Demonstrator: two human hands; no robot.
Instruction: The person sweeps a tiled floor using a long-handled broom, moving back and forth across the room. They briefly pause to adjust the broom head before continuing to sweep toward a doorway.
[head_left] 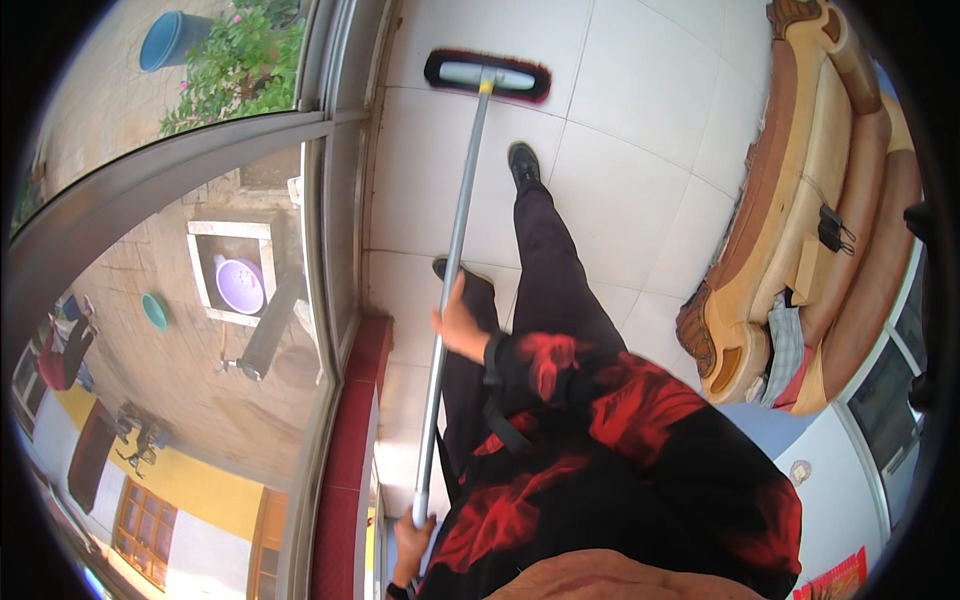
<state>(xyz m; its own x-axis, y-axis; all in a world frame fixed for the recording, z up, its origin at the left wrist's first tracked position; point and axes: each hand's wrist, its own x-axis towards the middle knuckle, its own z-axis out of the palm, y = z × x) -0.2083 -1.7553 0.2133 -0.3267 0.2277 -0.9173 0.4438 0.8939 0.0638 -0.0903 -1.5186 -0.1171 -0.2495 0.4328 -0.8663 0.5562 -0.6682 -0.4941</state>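
Note:
I hold a flat dust mop with a long silver handle [462, 225] in both hands. My right hand [463, 325] is wrapped round the middle of the handle. Closer to my body, my left hand [410, 545] grips the pale grey end of it. A yellow joint links the handle to the wide mop head [488, 76], which has a dark fringe with a red edge. The head lies flat on the white tiled floor [630, 150], ahead of my feet. My right shoe [523, 163] is forward, and the left one is partly behind the handle.
A long window frame [318, 125] and a red tiled ledge [350, 450] run along my left. Outside are a purple basin [240, 285], a blue bucket [170, 40] and green plants [245, 65]. A brown and cream sofa [790, 220] stands at right, with a black clip-like object [833, 230] on it.

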